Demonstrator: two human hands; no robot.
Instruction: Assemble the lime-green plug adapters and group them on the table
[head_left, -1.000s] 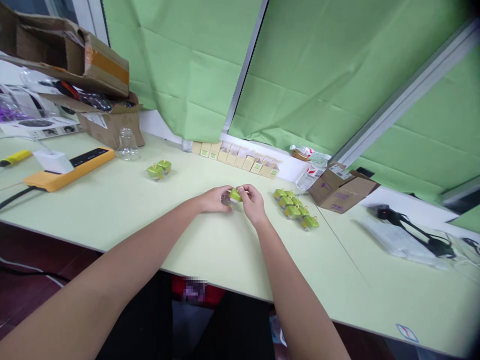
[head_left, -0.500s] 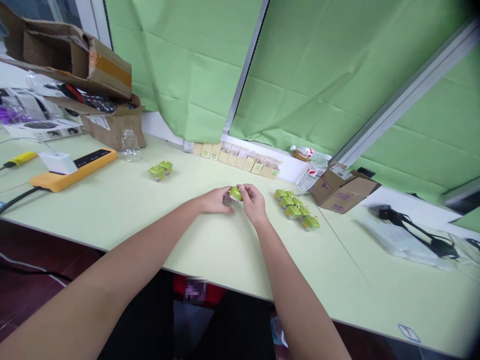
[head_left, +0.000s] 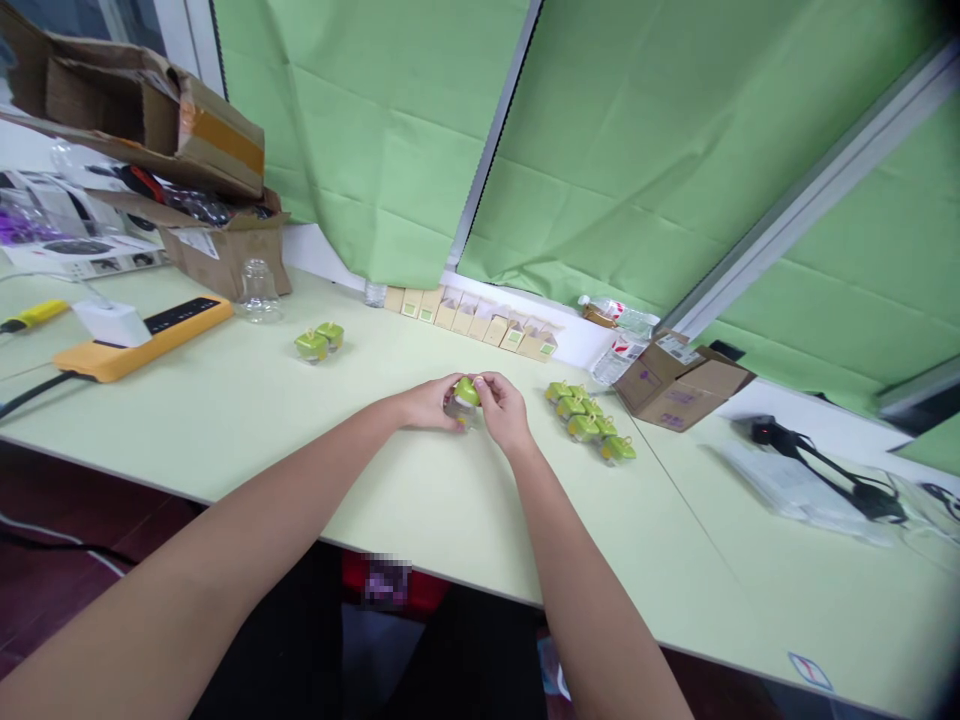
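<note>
I saw the left hand (head_left: 431, 403) hold a clear container (head_left: 459, 412) in curved fingers; the right hand (head_left: 505, 410) pinched its green lid (head_left: 466, 391). Green-topped containers (head_left: 583, 428) flanked them.

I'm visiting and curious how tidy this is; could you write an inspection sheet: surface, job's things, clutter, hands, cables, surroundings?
Surface: pale table, sticker near its front edge.
Job's things: clear container with green lid; more green-lidded containers, two at left, others at right.
Clutter: orange power strip, cardboard boxes, small cartons, plastic bottles.
Hands: left hand holds clear container; right hand holds green lid.
Cables: black cord at orange power strip.
Surroundings: green curtains behind.
</note>
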